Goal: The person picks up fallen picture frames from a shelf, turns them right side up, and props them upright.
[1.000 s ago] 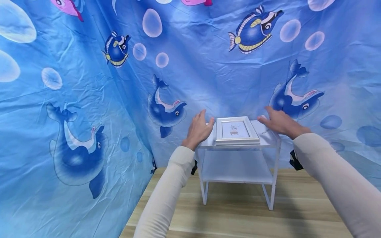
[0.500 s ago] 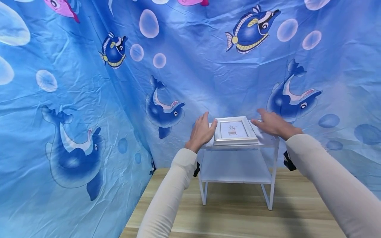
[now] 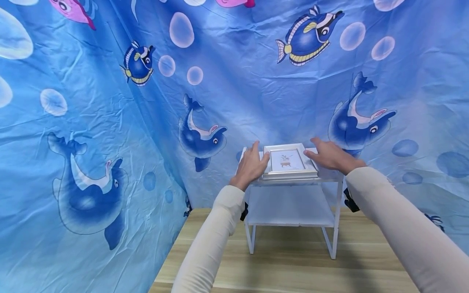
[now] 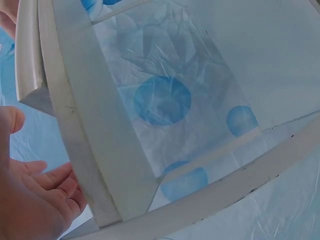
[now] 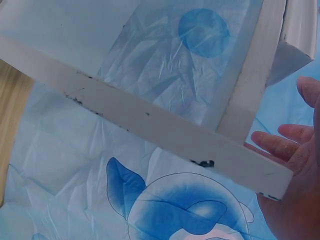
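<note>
A white picture frame (image 3: 287, 159) with a small potted-plant print lies face up on a white two-tier side table (image 3: 291, 205). Beside its left edge is my left hand (image 3: 250, 165), fingers extended and thumb raised toward the frame. On the opposite side my right hand (image 3: 331, 155) reaches in from the right, its thumb near the right edge. From below, the left wrist view has the left hand (image 4: 42, 200) by the table's side rail and the frame's corner (image 4: 32, 75). In the right wrist view, a gap shows between the right thumb (image 5: 308, 90) and the frame (image 5: 299, 40).
Blue sea-themed sheets (image 3: 234, 101) with dolphins and fish hang behind and to the left, close to the table. The table has a lower shelf (image 3: 291, 205) and thin white legs (image 3: 333, 240). Wood-look flooring (image 3: 289, 268) lies beneath.
Both hands have closed in on the picture frame, the left moving right and the right moving left. The head view has shifted slightly. The frame stays on the table.
</note>
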A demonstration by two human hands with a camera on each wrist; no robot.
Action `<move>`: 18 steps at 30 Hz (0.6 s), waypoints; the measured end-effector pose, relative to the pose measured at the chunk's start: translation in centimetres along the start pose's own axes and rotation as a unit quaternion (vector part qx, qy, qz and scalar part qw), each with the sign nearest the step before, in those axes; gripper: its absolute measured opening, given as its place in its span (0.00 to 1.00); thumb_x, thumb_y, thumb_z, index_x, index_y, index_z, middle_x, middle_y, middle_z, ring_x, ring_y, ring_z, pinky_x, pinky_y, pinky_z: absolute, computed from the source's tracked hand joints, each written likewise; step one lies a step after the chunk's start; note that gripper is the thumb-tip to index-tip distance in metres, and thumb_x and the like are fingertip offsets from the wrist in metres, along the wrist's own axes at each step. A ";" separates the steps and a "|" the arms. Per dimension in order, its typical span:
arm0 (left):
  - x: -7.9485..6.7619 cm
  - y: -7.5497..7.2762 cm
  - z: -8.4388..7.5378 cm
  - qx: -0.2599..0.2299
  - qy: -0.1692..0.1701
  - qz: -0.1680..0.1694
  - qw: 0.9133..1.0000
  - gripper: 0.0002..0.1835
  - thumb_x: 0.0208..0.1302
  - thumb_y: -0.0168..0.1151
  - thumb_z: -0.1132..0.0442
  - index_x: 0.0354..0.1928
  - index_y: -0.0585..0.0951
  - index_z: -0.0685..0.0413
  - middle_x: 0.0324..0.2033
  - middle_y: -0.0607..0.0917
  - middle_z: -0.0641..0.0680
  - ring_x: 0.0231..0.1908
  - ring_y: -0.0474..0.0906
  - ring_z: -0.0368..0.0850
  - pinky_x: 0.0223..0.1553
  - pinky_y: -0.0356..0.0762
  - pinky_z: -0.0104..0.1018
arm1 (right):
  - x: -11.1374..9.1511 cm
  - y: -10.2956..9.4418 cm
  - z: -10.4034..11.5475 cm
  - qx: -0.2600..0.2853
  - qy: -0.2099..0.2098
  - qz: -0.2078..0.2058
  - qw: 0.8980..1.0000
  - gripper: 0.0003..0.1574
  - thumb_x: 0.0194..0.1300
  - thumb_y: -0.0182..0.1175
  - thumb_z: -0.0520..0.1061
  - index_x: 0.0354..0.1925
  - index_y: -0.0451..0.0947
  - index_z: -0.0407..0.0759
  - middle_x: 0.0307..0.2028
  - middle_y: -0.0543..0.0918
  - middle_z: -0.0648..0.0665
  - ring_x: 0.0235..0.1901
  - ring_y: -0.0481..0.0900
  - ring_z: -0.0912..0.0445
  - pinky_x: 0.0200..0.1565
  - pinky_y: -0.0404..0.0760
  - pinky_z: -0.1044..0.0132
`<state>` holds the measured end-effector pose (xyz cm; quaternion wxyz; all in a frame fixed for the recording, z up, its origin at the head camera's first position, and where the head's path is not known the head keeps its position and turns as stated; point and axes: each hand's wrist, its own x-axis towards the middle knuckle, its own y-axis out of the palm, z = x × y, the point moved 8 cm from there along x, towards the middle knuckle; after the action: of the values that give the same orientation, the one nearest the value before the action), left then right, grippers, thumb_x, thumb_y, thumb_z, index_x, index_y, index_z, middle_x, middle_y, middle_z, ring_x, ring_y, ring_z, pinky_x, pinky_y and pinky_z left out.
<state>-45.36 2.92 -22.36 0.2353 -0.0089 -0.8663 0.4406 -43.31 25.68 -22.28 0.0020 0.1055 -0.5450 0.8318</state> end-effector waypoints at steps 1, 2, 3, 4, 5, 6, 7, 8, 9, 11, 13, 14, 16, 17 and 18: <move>0.0 0.1 0.0 0.000 -0.001 0.001 1.000 0.36 0.75 0.44 0.43 0.78 0.52 0.48 0.72 0.65 0.59 0.69 0.65 0.58 0.65 0.68 0.54 | 0.1 0.0 0.0 0.000 0.001 -0.001 1.000 0.49 0.76 0.44 0.62 0.76 0.44 0.31 0.69 0.59 0.20 0.67 0.59 0.27 0.64 0.61 0.32; 0.0 0.1 0.0 0.001 -0.001 0.002 1.000 0.36 0.75 0.44 0.43 0.78 0.51 0.47 0.72 0.66 0.59 0.69 0.66 0.58 0.65 0.68 0.54 | 0.2 0.1 -0.1 0.000 0.002 0.000 1.000 0.48 0.76 0.44 0.62 0.76 0.44 0.31 0.69 0.59 0.20 0.67 0.59 0.27 0.64 0.61 0.32; 0.1 0.2 0.0 0.002 -0.002 0.002 1.000 0.36 0.75 0.44 0.44 0.78 0.51 0.47 0.72 0.66 0.59 0.68 0.66 0.58 0.65 0.68 0.53 | 0.3 0.2 -0.1 -0.002 0.003 0.002 1.000 0.48 0.76 0.44 0.61 0.76 0.44 0.31 0.69 0.59 0.20 0.67 0.60 0.27 0.64 0.61 0.32; 0.1 0.2 0.1 0.004 -0.002 0.002 1.000 0.36 0.75 0.44 0.44 0.79 0.51 0.47 0.72 0.66 0.59 0.68 0.67 0.57 0.64 0.69 0.53 | 0.4 0.3 0.0 -0.002 0.005 0.003 1.000 0.47 0.76 0.44 0.61 0.76 0.44 0.31 0.69 0.60 0.21 0.67 0.60 0.27 0.64 0.61 0.32; 0.1 0.3 0.1 0.004 -0.003 0.003 1.000 0.36 0.75 0.44 0.44 0.79 0.51 0.47 0.72 0.66 0.59 0.68 0.67 0.58 0.64 0.69 0.53 | 0.4 0.3 0.0 -0.001 0.006 0.004 1.000 0.47 0.77 0.44 0.61 0.76 0.44 0.32 0.69 0.60 0.21 0.67 0.60 0.27 0.64 0.61 0.32; 0.1 0.4 0.1 0.003 -0.003 0.004 1.000 0.36 0.75 0.44 0.44 0.79 0.51 0.47 0.72 0.66 0.59 0.67 0.68 0.58 0.64 0.69 0.53 | 0.5 0.4 0.0 -0.001 0.006 0.005 1.000 0.47 0.77 0.44 0.60 0.76 0.45 0.32 0.69 0.60 0.21 0.67 0.60 0.28 0.64 0.62 0.32; 0.1 0.4 0.0 0.005 -0.001 0.004 1.000 0.36 0.75 0.44 0.44 0.79 0.51 0.48 0.71 0.67 0.59 0.67 0.68 0.58 0.64 0.70 0.52 | 0.5 0.4 0.1 -0.001 0.006 0.006 1.000 0.47 0.77 0.44 0.61 0.76 0.45 0.32 0.69 0.60 0.21 0.67 0.60 0.28 0.64 0.62 0.32; 0.1 0.5 0.0 0.005 -0.001 0.004 1.000 0.36 0.75 0.44 0.45 0.78 0.51 0.48 0.71 0.67 0.59 0.67 0.69 0.58 0.63 0.70 0.52 | 0.5 0.5 0.1 -0.002 0.005 0.007 1.000 0.47 0.76 0.44 0.61 0.76 0.45 0.32 0.69 0.60 0.21 0.67 0.60 0.28 0.64 0.62 0.32; 0.2 0.5 0.0 0.006 0.000 0.004 1.000 0.36 0.75 0.44 0.45 0.78 0.51 0.48 0.71 0.67 0.60 0.66 0.69 0.58 0.63 0.71 0.52 | 0.5 0.5 0.2 -0.003 0.005 0.007 1.000 0.46 0.76 0.45 0.60 0.76 0.45 0.32 0.69 0.60 0.22 0.67 0.60 0.28 0.64 0.62 0.32; 0.2 0.7 0.0 0.007 0.003 0.005 1.000 0.36 0.75 0.45 0.46 0.78 0.51 0.49 0.71 0.68 0.61 0.66 0.70 0.58 0.63 0.71 0.52 | 0.6 0.6 0.3 -0.003 0.005 0.005 1.000 0.46 0.76 0.45 0.60 0.76 0.46 0.32 0.69 0.61 0.22 0.67 0.61 0.28 0.64 0.62 0.33; 0.3 0.7 0.0 0.007 0.003 0.004 1.000 0.36 0.75 0.44 0.46 0.78 0.51 0.49 0.70 0.68 0.61 0.66 0.70 0.58 0.63 0.71 0.51 | 0.7 0.8 0.4 -0.006 0.003 0.002 1.000 0.45 0.77 0.45 0.59 0.75 0.47 0.31 0.69 0.61 0.22 0.67 0.61 0.28 0.64 0.62 0.33; 0.3 0.8 0.0 0.005 0.002 0.004 1.000 0.36 0.75 0.45 0.46 0.79 0.51 0.49 0.70 0.68 0.61 0.66 0.70 0.58 0.63 0.71 0.51 | 0.7 0.8 0.5 -0.007 0.002 0.000 1.000 0.45 0.77 0.45 0.59 0.75 0.48 0.31 0.68 0.62 0.22 0.67 0.62 0.29 0.64 0.63 0.33; 0.3 0.8 0.1 0.004 0.003 0.003 1.000 0.35 0.75 0.45 0.47 0.78 0.51 0.49 0.70 0.69 0.61 0.65 0.71 0.57 0.62 0.71 0.51 | 0.8 0.9 0.7 -0.008 0.000 -0.002 1.000 0.44 0.77 0.45 0.58 0.75 0.49 0.31 0.68 0.64 0.23 0.66 0.63 0.29 0.64 0.63 0.34; 0.3 0.9 0.1 0.002 0.003 0.003 1.000 0.35 0.75 0.45 0.47 0.78 0.51 0.49 0.70 0.69 0.60 0.65 0.71 0.57 0.62 0.71 0.51 | 0.9 1.0 0.8 -0.010 -0.002 -0.003 1.000 0.44 0.77 0.45 0.58 0.74 0.49 0.30 0.67 0.64 0.22 0.66 0.63 0.29 0.64 0.64 0.34; 0.3 0.9 0.1 -0.001 0.003 0.002 1.000 0.35 0.75 0.45 0.47 0.78 0.51 0.49 0.69 0.70 0.61 0.65 0.71 0.57 0.63 0.71 0.51 | 0.9 1.0 0.9 -0.010 -0.002 -0.003 1.000 0.44 0.77 0.45 0.58 0.74 0.50 0.29 0.67 0.64 0.22 0.66 0.63 0.29 0.64 0.63 0.34</move>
<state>-45.89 3.44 -22.96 0.2368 -0.0124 -0.8659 0.4404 -44.16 24.32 -22.71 0.0044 0.1087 -0.5534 0.8258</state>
